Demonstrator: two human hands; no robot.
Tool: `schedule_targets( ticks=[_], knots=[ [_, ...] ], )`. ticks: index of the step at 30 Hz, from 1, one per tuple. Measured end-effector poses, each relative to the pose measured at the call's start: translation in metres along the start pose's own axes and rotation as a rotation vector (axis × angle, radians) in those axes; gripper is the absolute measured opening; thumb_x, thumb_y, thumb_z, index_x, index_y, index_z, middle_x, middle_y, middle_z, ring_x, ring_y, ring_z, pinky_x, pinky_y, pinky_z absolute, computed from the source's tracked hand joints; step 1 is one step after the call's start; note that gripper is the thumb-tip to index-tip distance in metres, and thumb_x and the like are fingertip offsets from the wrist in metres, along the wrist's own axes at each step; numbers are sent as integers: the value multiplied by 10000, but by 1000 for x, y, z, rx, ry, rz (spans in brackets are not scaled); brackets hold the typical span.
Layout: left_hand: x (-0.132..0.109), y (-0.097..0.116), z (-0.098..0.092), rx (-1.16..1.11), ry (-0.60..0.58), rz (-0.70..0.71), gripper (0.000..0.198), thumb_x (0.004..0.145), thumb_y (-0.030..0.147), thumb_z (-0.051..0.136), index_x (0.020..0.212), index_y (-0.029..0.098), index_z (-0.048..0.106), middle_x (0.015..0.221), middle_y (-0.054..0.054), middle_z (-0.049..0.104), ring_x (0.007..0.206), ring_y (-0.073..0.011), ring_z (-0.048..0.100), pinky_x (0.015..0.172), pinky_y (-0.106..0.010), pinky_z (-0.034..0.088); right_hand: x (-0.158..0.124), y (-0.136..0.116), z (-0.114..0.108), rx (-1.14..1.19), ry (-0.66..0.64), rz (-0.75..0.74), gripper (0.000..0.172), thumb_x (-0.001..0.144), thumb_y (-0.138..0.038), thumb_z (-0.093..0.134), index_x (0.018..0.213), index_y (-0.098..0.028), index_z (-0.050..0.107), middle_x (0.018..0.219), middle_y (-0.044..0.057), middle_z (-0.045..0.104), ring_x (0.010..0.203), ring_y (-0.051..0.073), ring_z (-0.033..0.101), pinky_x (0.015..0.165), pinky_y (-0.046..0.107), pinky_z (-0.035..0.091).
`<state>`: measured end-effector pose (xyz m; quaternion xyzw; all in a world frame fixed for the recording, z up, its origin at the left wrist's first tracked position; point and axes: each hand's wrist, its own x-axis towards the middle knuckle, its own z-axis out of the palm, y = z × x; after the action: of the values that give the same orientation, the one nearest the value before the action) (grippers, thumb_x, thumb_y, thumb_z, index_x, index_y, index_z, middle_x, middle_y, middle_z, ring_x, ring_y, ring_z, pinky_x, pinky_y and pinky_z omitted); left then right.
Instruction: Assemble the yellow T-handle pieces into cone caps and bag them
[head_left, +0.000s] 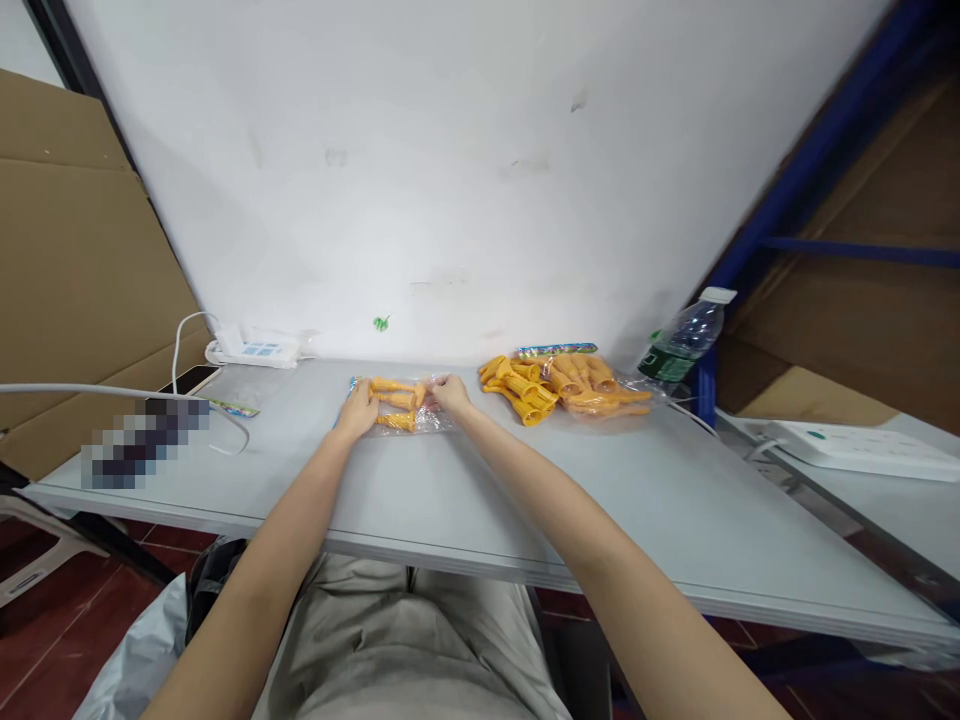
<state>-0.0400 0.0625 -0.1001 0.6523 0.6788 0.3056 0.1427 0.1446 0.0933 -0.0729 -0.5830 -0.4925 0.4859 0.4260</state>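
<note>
A clear plastic bag (441, 422) lies in front of me with several orange-yellow plastic pieces (396, 421) inside, shaped like small horns or cones. My left hand (358, 412) grips the bag's left end, where a bit of blue print shows. At the other end, my right hand (451, 394) pinches the clear film with its fingers closed. Just right of that hand sits a loose pile of the same orange-yellow pieces (523, 386). Beside the pile, another clear bag (600, 385) full of such pieces has a colourful printed header strip (556, 350).
A water bottle (684, 340) leans at the table's back right, by a blue metal frame (750, 215). At the back left are a white power strip (259, 350), a phone (196, 380) and a white cable (112, 388). Cardboard (75, 260) stands on the left.
</note>
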Motion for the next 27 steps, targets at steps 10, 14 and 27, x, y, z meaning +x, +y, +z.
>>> schedule_targets(
  ticks=[10, 14, 27],
  knots=[
    [1, -7, -3, 42, -54, 62, 474, 924, 218, 331, 1387, 128, 386, 1465, -150, 443, 1369, -248, 407, 1129, -430, 339, 1, -17, -15, -404, 109, -229, 373, 967, -358, 412, 836, -131, 678, 808, 91, 721, 632, 148, 667, 597, 222, 463],
    [4, -12, -8, 35, -92, 60, 495, 924, 241, 343, 1405, 126, 368, 1507, -141, 394, 1411, -241, 345, 1154, -417, 297, -11, -17, -31, -944, 81, -536, 384, 958, -323, 412, 805, -150, 718, 853, 126, 735, 814, 211, 671, 673, 250, 419],
    [2, -18, -8, -92, -214, 181, 665, 884, 514, 462, 1447, 178, 350, 1531, -99, 371, 1392, -238, 383, 1145, -346, 311, -35, 20, -49, -1219, -527, -932, 343, 927, -314, 488, 1210, -210, 651, 990, 96, 727, 874, 203, 658, 740, 268, 448]
  ],
)
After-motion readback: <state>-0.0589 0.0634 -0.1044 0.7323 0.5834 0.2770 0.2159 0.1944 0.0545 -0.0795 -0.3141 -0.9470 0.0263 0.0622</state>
